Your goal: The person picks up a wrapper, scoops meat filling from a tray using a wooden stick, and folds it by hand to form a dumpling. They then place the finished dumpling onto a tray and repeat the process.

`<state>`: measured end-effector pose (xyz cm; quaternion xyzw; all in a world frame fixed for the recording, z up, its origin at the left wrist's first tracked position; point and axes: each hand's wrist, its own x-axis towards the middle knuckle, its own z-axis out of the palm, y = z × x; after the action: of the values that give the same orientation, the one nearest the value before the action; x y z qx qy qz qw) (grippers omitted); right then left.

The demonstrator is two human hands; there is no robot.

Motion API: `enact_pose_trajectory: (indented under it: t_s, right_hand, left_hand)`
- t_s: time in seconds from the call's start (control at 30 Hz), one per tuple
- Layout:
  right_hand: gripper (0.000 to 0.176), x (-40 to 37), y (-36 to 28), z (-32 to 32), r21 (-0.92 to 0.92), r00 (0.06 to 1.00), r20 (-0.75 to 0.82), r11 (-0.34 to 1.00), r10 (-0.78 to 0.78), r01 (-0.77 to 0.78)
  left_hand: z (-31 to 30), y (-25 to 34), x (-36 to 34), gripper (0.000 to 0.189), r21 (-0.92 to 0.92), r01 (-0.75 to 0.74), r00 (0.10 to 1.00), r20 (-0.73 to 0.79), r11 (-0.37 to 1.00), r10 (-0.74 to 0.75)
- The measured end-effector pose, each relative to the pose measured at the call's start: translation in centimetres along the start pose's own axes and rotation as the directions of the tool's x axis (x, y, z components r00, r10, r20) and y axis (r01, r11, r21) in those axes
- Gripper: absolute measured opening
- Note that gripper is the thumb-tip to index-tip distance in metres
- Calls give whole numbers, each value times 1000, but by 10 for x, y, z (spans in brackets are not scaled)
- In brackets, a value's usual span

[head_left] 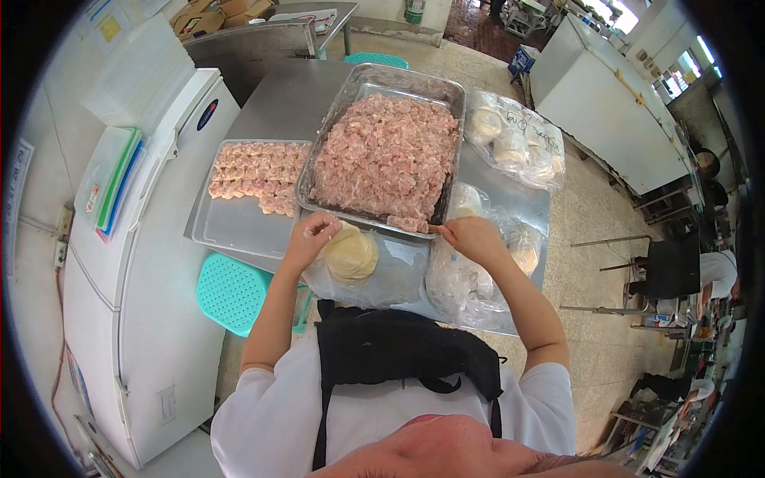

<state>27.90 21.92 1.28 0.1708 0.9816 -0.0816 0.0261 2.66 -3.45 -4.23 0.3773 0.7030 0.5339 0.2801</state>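
Note:
My left hand point(315, 235) is closed, fingertips bent together at the upper left edge of a stack of round pale yellow dough wrappers point(351, 256). Whether a wrapper is pinched in it, I cannot make out. The stack lies on clear plastic point(398, 280). My right hand point(473, 239) grips a thin brown stick-like tool point(435, 229) at the near right corner of a deep metal pan point(338, 95). Pinkish minced meat point(382, 151) fills most of this pan, and a small strip of meat point(406, 224) lies at the tool's end.
Left of the pan, a tray point(239, 227) holds rows of filled dumplings point(259, 177). Plastic bags of round wrappers point(514, 139) lie to the right on the steel table point(287, 92). A white freezer point(171, 263) and turquoise stool point(231, 293) stand at left. A person point(719, 273) appears far right.

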Motion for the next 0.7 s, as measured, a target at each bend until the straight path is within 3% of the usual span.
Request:
enact_pose_trajectory:
  t_s: [0.03, 0.07, 0.1, 0.13, 0.17, 0.23, 0.27, 0.33, 0.37, 0.4, 0.43, 0.47, 0.5, 0.53, 0.6, 0.63, 0.7]
  right_hand:
    - [38, -1, 2, 6, 136, 999, -53, 991, 0, 7]
    - [38, -2, 3, 11, 135, 999, -53, 991, -2, 9]
    - [38, -2, 1, 14, 415, 997, 10, 907, 78, -75]
    - [38, 0, -2, 14, 653, 986, 95, 739, 135, -164]
    - [38, 4, -6, 15, 653, 986, 97, 740, 132, -163]
    - [37, 14, -24, 11, 885, 949, 219, 364, 227, -291]
    - [37, 19, -39, 9, 885, 948, 221, 363, 229, -293]
    - [28, 31, -73, 2, 964, 940, 150, 168, 306, -208]
    - [28, 39, -81, 10, 963, 939, 151, 168, 308, -210]
    - [24, 48, -92, 15, 983, 957, 112, 113, 268, -147]
    - [21, 56, -102, 18, 995, 971, 69, 55, 230, -84]
    - [18, 59, -110, 19, 995, 968, 98, -28, 230, -94]
    - [18, 60, -116, 18, 995, 968, 98, -26, 230, -95]
    - [17, 62, -121, 18, 990, 963, 119, -96, 242, -99]
    - [17, 62, -126, 23, 981, 956, 141, -164, 256, -101]
    - [15, 61, -123, 32, 985, 956, 154, -116, 251, -128]
    - [13, 58, -120, 43, 986, 953, 168, -65, 252, -156]
  left_hand:
    - [1, 3, 3, 11, -82, 45, 999, -11, 996, -46]
    - [1, 6, 6, 10, -164, 87, 996, -19, 983, -92]
    - [2, 12, 8, 10, -165, 87, 995, -22, 982, -92]
    - [4, 20, 9, 11, -252, 110, 993, -14, 961, -118]
    - [8, 24, 10, 12, -337, 133, 990, -3, 932, -142]
    - [17, 20, 14, 13, -419, 159, 986, 28, 894, -162]
    - [23, 18, 16, 14, -497, 181, 983, 60, 849, -175]
    - [34, 24, 17, 15, -530, 200, 979, 82, 824, -185]
    - [37, 26, 18, 16, -561, 219, 975, 103, 798, -195]
    - [38, 24, 20, 17, -482, 59, 997, 76, 874, -26]
    - [35, 22, 21, 17, -484, 59, 997, 76, 873, -25]
    - [32, 20, 22, 17, -404, 27, 996, 90, 914, 10]
    - [27, 20, 22, 16, -321, -7, 993, 108, 947, 44]
    - [21, 16, 24, 16, -324, -7, 993, 109, 946, 44]
    - [10, 6, 34, 19, -718, 198, 979, 104, 668, -177]
    - [0, 12, 38, 19, -719, 199, 978, 108, 665, -176]
    - [-29, 23, 51, 27, -941, 212, 953, 139, 263, -270]
